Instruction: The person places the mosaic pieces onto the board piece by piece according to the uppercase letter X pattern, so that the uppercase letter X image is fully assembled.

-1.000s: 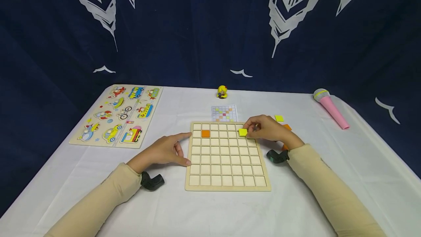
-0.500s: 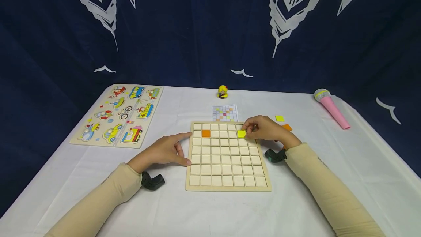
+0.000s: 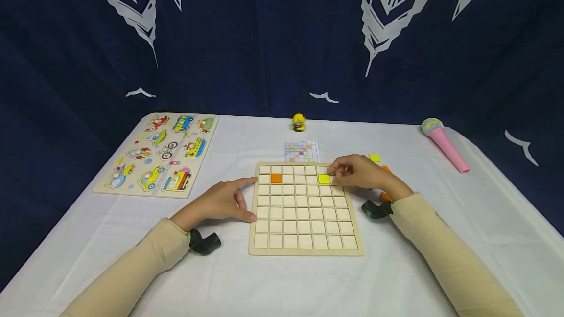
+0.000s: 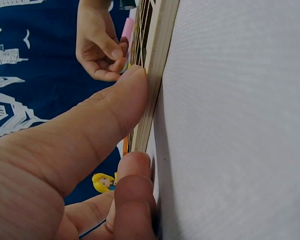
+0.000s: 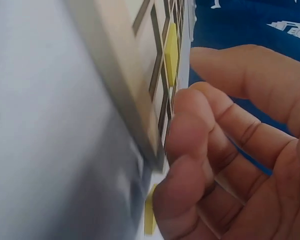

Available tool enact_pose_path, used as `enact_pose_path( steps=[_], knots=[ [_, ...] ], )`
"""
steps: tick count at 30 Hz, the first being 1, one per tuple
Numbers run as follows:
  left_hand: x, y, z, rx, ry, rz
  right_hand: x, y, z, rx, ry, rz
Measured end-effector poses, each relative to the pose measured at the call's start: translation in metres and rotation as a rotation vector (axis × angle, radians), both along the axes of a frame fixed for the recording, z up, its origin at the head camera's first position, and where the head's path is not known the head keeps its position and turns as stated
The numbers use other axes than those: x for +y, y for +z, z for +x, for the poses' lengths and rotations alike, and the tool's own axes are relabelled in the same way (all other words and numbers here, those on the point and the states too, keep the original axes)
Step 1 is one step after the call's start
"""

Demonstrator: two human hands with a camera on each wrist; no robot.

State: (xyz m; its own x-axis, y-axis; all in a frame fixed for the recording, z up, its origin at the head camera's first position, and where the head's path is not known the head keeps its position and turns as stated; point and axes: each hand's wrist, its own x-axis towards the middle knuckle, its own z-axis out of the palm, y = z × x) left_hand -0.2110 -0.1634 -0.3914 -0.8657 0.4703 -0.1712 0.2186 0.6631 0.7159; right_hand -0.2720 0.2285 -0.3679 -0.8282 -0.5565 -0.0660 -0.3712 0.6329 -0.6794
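A: How is the left hand (image 3: 218, 203) posed?
B: Palm down, fingers (image 3: 246, 180) straight and relaxed, thumb stretched forward, sleeved forearm angled inward.
A: And the right hand (image 3: 361, 174)?
B: Knuckles up, fingers (image 3: 337, 169) curled loosely toward the thumb, tips close together, pointing left.

Long beige sleeves on both arms, snug to wrists; black wrist cam (image 3: 203, 242) under left, another (image 3: 377, 209) under right.
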Motion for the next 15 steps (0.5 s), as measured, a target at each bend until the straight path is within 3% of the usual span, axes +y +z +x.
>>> enact_pose_path(
  steps=[10,15],
  knots=[
    [0.000,-0.002,-0.001,0.004,0.000,-0.002,0.026,0.002,0.012,0.053,-0.040,-0.089],
    [0.000,-0.001,-0.001,-0.004,0.003,-0.001,0.040,0.003,0.017,0.011,-0.055,-0.109]
  ],
)
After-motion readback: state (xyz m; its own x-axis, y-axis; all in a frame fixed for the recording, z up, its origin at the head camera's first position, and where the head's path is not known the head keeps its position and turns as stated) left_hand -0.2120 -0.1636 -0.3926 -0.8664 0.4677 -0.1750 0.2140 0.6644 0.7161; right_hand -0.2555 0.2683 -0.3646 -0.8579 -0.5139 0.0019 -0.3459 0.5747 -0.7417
